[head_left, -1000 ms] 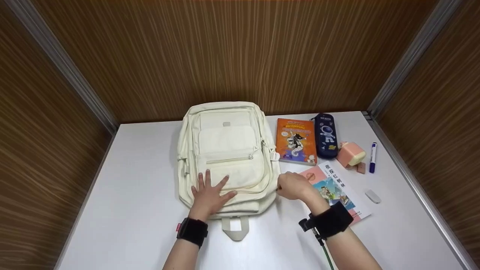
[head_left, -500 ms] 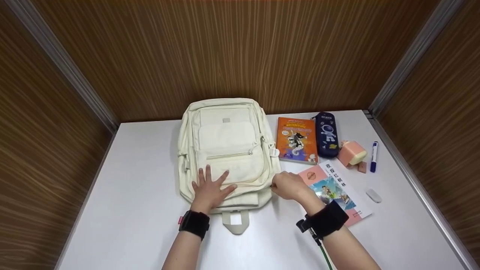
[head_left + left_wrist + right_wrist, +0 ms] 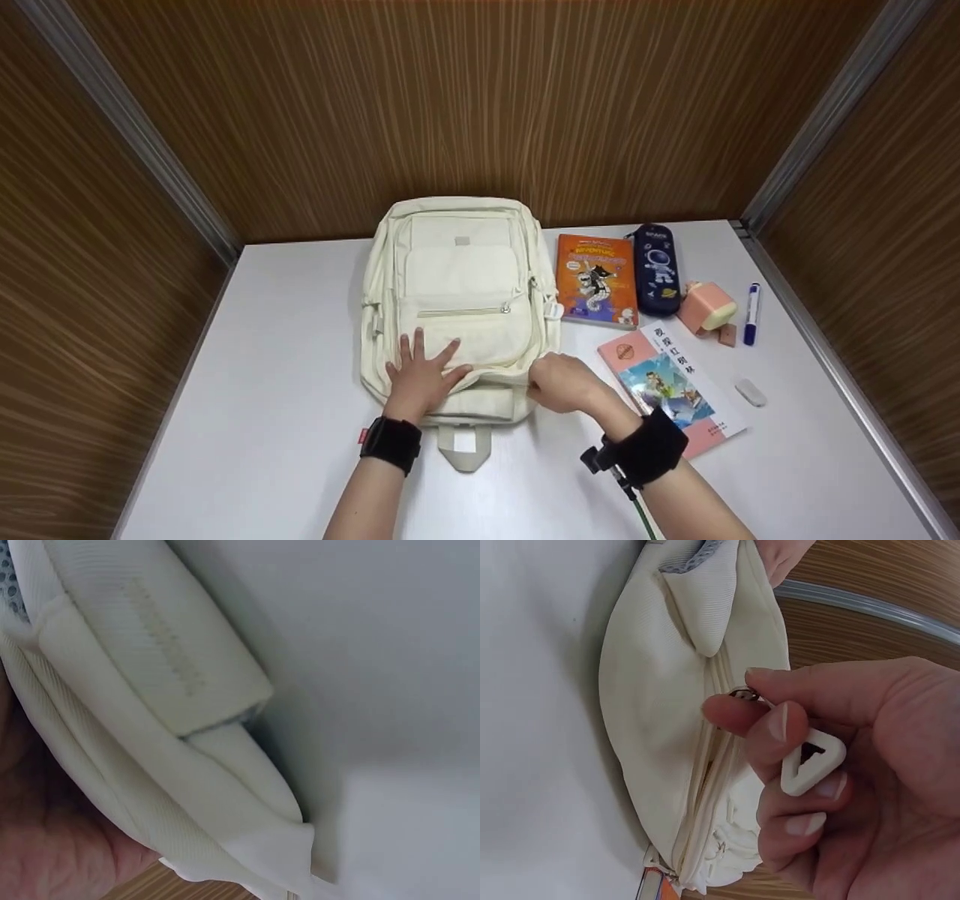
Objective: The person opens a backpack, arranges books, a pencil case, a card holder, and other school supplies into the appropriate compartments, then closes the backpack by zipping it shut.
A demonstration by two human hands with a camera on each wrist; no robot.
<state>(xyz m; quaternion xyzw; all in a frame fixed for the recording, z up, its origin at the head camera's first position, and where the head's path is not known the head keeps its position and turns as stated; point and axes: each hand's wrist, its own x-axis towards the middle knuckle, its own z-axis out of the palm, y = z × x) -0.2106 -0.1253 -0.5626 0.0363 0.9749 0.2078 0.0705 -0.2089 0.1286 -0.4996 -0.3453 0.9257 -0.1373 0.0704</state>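
Observation:
A cream backpack [image 3: 461, 274] lies front side up, its grey top loop [image 3: 465, 448] toward the near edge of the table. My left hand [image 3: 421, 377] rests on its lower front with fingers spread. At the bag's near right corner, my right hand [image 3: 568, 384] pinches a zipper pull. The right wrist view shows thumb and forefinger on the metal slider, and the pull's white triangular end [image 3: 812, 761] sits among the curled fingers. Behind the slider, the zipper [image 3: 709, 765] is parted in a narrow slit. In the left wrist view, the left palm [image 3: 52, 832] lies against the fabric.
Right of the bag are an orange book [image 3: 596, 281], a navy pencil case [image 3: 658, 270], a pink-and-cream box-shaped object [image 3: 707, 307], a small brown block [image 3: 727, 334], a blue-and-white marker [image 3: 752, 315], a pink-and-white book [image 3: 671, 390] and a white eraser-like piece [image 3: 751, 392]. Wood-grain panels [image 3: 480, 105] enclose the table.
My right hand has moved left along the bag's near edge, drawing the zipper pull with it, and the edge there now bulges. The left hand has stayed pressed in place.

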